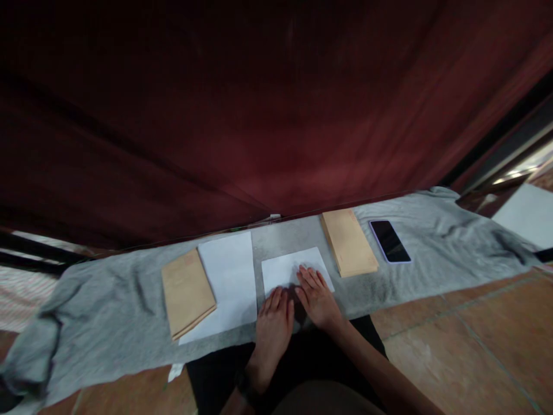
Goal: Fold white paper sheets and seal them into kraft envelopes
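Observation:
A white sheet of paper (280, 268), seemingly folded, lies flat before me on a grey cloth. My right hand (316, 297) rests on its right part, fingers stretched out and pressing down. At the paper's near edge lies my left hand (275, 320), its fingers extended side by side and touching the edge. Neither hand grips anything. To the left is a stack of larger white paper sheets (231, 268), partly covered by brown envelopes (186, 291). Another pile of brown envelopes (351, 242) sits to the right of my right hand.
A phone (391, 241) with a dark screen and pale purple case lies right of the envelope pile. The grey cloth (116, 311) covers a long, narrow surface. Behind it rises a dark red panel or curtain (276, 127). Brown floor tiles (470, 328) show below.

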`<state>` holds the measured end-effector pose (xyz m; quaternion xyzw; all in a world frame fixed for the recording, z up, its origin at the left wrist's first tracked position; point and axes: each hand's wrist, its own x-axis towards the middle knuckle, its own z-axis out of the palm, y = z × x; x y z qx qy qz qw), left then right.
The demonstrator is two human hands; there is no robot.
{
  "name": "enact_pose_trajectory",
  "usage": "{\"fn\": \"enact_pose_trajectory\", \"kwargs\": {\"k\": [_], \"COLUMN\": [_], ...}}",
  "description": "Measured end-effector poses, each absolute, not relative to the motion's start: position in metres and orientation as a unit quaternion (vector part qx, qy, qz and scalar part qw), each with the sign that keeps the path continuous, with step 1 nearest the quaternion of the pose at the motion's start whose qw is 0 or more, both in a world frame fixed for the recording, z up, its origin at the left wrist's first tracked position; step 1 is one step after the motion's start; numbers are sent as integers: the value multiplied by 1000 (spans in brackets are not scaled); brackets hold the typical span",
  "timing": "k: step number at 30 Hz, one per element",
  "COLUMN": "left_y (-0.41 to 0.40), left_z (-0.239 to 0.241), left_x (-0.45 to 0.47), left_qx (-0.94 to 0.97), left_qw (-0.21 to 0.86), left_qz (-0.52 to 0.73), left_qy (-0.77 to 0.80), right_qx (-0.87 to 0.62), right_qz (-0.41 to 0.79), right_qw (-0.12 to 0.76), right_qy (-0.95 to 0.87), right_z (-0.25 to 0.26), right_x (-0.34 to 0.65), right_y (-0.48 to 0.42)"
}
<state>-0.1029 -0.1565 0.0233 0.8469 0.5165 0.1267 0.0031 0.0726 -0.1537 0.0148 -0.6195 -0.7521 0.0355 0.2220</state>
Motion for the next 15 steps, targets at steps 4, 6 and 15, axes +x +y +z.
{"fn": "enact_pose_trajectory", "kwargs": {"k": [4, 6, 15], "left_y": [-116, -98, -87], "left_z": [30, 27, 2], "left_x": [-80, -71, -81], "left_qx": [843, 845, 815], "left_qw": [7, 6, -34], "left_qz": [161, 151, 148], "left_qy": [513, 513, 559], "right_qx": [-619, -623, -693], "right_qz": [41, 30, -42], "right_qw": [206, 191, 189], "right_qy": [-757, -758, -695], "right_z": [7, 3, -11], "right_x": [70, 73, 79], "right_y": [-131, -123, -117]}}
